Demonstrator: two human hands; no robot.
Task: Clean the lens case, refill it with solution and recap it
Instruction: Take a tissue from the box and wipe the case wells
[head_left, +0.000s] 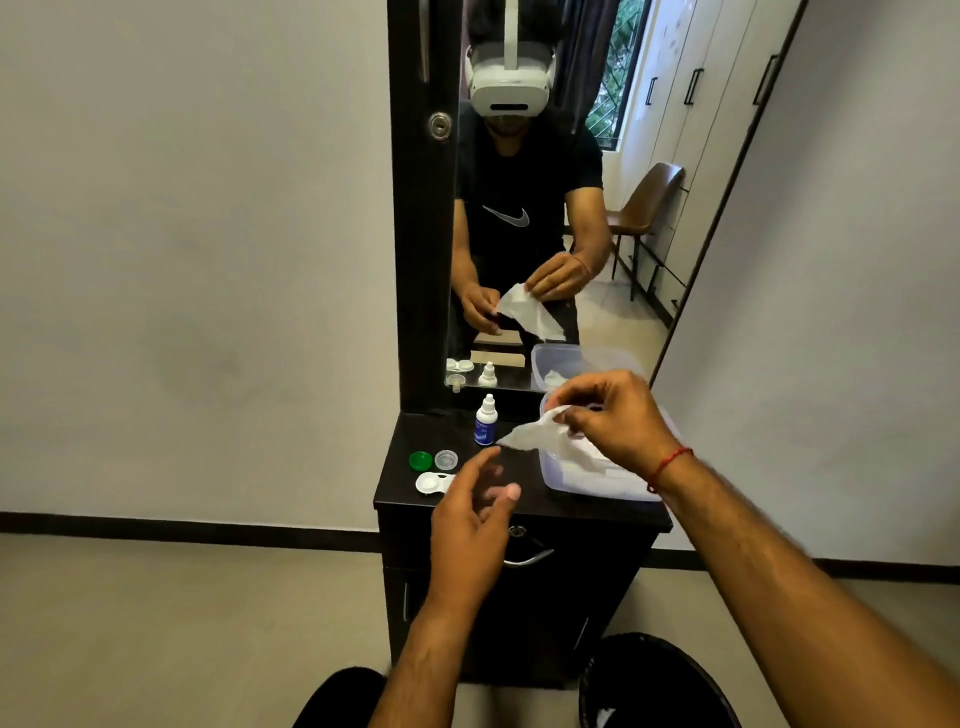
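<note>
A white lens case (430, 483) lies uncapped on the dark dresser top (400, 488), near its left front. Behind it sit a green cap (420, 460) and a clear cap (445, 459). A small white solution bottle (486, 421) with a blue label stands upright further back. My right hand (608, 415) pinches a white tissue (530, 434) above the plastic box (587, 480). My left hand (475, 514) hovers with fingers apart, just right of the lens case and below the tissue's tip, holding nothing.
A mirror (550, 208) behind the dresser reflects the person, the bottle and the box. More tissues lie inside the clear plastic box. A drawer handle (527, 556) sits below the top. A dark bin (654, 680) stands on the floor at the right.
</note>
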